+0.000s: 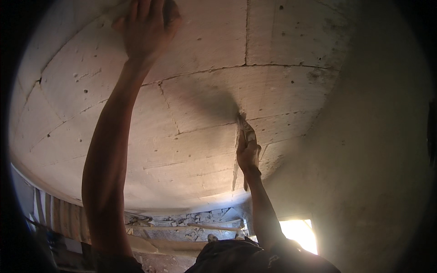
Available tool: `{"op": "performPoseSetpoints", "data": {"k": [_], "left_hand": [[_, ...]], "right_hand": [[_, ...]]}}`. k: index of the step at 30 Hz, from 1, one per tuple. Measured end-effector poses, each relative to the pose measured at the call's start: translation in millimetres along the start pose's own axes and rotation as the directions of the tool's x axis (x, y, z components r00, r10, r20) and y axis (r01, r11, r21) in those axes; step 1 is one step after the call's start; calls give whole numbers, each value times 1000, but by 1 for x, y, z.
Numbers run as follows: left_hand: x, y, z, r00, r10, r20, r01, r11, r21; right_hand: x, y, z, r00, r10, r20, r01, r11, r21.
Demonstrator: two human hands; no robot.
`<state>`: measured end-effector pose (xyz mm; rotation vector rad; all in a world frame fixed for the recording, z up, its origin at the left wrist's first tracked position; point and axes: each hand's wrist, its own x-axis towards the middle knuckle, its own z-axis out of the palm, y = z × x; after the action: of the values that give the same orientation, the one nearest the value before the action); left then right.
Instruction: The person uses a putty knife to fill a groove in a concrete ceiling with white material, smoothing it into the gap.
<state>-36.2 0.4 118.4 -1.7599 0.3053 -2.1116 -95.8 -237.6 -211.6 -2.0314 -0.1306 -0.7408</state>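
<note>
Raised to the upper left, my left hand (148, 32) lies against the pale block wall (205, 150) with its fingers stretched out. The fingertips run past the upper edge, and a dark patch by the thumb is too unclear to name. Near the middle, my right hand (248, 157) is closed around a hand tool (247, 129) with a worn metal upper part. A narrow end of it shows below the fist. The tool's tip meets the wall at the top of a rough vertical groove (235, 168). A blurred grey patch spreads left of the tip; I cannot tell whether it is shadow or dust.
A shaded plain wall (359, 159) meets the block wall at the right. Below it is a bright opening (300, 234). Broken rubble (191, 221) and wooden boards (214, 227) lie low behind my arms. Corrugated sheeting (63, 214) stands at the lower left.
</note>
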Motion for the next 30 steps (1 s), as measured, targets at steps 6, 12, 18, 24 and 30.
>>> {"op": "performPoseSetpoints", "data": {"k": [6,12,18,24,30], "left_hand": [[6,8,-2,999,-34,24,35,998,-44],[-3,-10,9,995,-57,82,58,998,-19],[-4,-1,13,995,-66,76,72,994,-81],[-6,-5,8,992,-49,116,51,999,-12],[-5,-1,8,993,-44,106,46,999,-14]], "right_hand": [[-22,-6,-12,970,15,-243,41,973,225],[-3,-15,-11,998,-30,-48,37,985,169],[-13,-3,-23,933,-176,-313,266,925,271],[5,22,-1,998,-61,-33,68,960,272],[-7,28,-3,987,-17,-159,88,887,453]]}}
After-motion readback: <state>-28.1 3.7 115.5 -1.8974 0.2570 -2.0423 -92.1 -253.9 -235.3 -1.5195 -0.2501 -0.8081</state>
